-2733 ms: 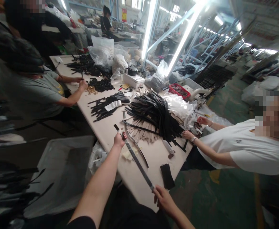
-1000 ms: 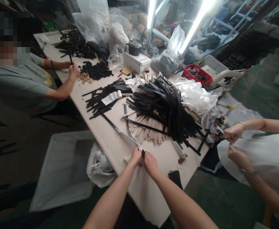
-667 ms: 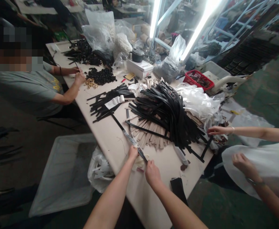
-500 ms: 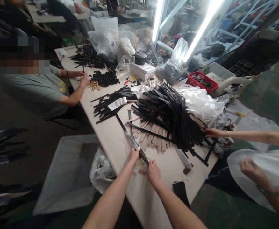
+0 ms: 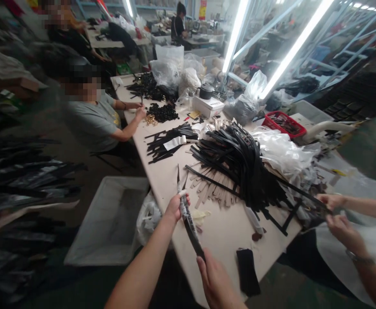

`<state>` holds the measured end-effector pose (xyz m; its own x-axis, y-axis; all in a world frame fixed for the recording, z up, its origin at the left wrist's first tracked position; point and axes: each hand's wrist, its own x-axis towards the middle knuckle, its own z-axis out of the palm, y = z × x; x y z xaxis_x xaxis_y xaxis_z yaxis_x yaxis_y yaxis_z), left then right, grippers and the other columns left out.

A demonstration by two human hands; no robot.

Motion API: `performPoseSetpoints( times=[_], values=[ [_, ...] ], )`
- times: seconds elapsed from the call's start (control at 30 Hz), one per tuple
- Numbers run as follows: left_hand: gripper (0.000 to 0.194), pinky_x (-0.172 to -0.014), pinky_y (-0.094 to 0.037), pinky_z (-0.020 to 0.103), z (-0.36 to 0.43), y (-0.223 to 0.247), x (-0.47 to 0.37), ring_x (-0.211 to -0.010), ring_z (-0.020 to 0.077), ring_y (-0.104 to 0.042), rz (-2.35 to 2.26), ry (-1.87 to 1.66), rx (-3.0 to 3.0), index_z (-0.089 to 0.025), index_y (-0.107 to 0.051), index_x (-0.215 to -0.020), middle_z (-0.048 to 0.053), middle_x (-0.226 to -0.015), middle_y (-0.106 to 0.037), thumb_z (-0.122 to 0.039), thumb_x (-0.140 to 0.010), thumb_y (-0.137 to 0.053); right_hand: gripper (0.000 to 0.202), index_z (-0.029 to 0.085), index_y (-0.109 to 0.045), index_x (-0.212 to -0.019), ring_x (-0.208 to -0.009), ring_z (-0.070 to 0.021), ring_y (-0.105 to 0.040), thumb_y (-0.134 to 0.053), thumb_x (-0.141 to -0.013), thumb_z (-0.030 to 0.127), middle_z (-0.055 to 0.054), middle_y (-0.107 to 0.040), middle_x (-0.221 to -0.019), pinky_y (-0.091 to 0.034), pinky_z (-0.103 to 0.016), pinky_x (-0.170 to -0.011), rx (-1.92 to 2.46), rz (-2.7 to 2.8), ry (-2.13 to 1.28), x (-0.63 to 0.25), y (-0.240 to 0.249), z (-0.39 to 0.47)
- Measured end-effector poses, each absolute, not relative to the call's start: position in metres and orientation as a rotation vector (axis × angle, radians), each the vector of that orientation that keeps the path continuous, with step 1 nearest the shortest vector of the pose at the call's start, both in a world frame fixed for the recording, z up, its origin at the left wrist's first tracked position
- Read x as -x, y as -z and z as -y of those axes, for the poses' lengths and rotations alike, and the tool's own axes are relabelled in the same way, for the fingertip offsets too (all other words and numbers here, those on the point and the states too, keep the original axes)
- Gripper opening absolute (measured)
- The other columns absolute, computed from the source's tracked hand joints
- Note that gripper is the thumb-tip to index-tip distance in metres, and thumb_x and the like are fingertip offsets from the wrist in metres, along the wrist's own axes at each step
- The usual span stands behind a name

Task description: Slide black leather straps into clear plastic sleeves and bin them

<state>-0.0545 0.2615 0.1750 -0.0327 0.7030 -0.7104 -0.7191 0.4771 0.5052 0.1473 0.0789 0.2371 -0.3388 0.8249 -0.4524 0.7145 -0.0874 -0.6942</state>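
Observation:
A dark strap (image 5: 192, 231) with whitish film or paper around its upper part stretches between my hands over the table's near edge. My left hand (image 5: 174, 207) is closed around the wrapped part, and two thin dark ends stick out beyond it. Lower down, my right hand (image 5: 213, 274) pinches the near end of the same strap. Just past my hands lies a large heap of black straps (image 5: 239, 159), with pale strips (image 5: 212, 189) fanned out beneath it. A smaller bundle of black straps (image 5: 162, 146) with a white paper band (image 5: 174, 143) is farther left.
A person (image 5: 98, 116) at the left works beside small black pieces (image 5: 162, 112). At the right, another person's hands (image 5: 336, 210) hold a black strap. A grey bin (image 5: 88, 240) stands left of the table (image 5: 220, 240). A red basket (image 5: 284, 124) and white plastic (image 5: 284, 146) are behind.
The strap has been lifted off the table and drawn toward me, my right hand moving lower. The co-worker at the right now holds a strap with both hands. The view has shifted.

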Motion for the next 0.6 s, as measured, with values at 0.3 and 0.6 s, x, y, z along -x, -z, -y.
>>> performPoseSetpoints(
  times=[0.3,0.6],
  values=[
    [0.031,-0.035,-0.032,0.020,-0.147,-0.279,0.145,-0.037,0.0071,-0.043,-1.445,-1.194,-0.547,-0.025,-0.054,-0.106,-0.004,-0.067,-0.057,-0.032,-0.079,-0.067,0.027,0.025,-0.062,-0.111,-0.103,-0.0268,-0.068,-0.050,-0.086,0.025,-0.011,-0.071,-0.109,-0.050,-0.032,-0.090,1.471,2.284,-1.675,-0.126,-0.203,-0.013],
    [0.055,-0.070,-0.051,0.031,-0.108,-0.214,0.343,-0.084,0.0271,-0.071,-2.223,-0.510,-1.099,-0.020,-0.053,-0.129,0.010,-0.098,-0.073,-0.031,-0.076,-0.065,0.027,0.024,-0.064,-0.111,-0.091,-0.0251,-0.071,-0.047,-0.090,0.027,-0.011,-0.073,-0.097,-0.050,-0.032,-0.085,1.671,2.266,-1.607,-0.145,-0.179,-0.009]
  ],
)
